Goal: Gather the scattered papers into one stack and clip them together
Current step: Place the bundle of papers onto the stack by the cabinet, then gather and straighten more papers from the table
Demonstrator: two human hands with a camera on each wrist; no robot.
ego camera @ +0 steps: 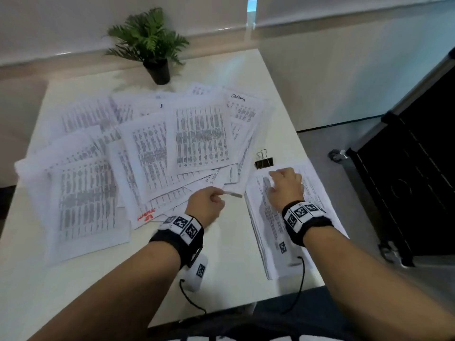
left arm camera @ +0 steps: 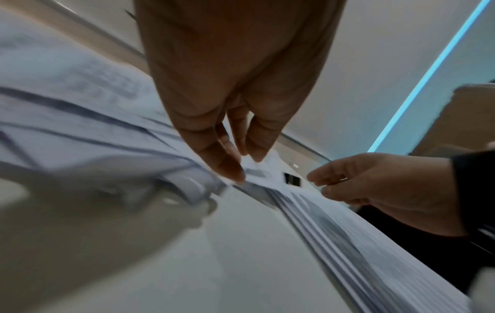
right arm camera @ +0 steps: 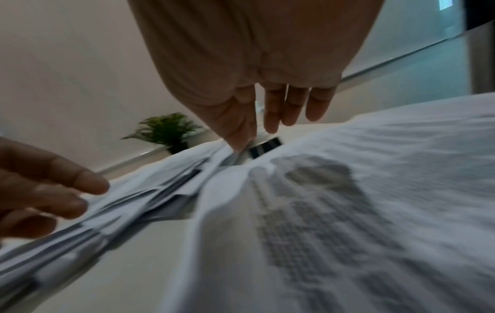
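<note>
Printed sheets, the scattered papers [ego camera: 138, 148], overlap across the left and middle of the white table [ego camera: 221, 262]. My left hand [ego camera: 220, 193] pinches the near right corner of one sheet [left arm camera: 257, 172] between thumb and fingers, as the left wrist view shows. A gathered stack [ego camera: 275, 217] lies at the right, and my right hand [ego camera: 278, 183] rests on its far end with loosely straight fingers [right arm camera: 270, 118]. A black binder clip [ego camera: 264, 161] sits on the table just beyond the stack. The clip [right arm camera: 265, 150] also shows past the right hand's fingertips.
A potted fern [ego camera: 152, 45] stands at the table's far edge. The table's right edge runs close beside the stack, with a black wheeled cabinet [ego camera: 403, 188] on the floor beyond it. Bare tabletop lies between my forearms.
</note>
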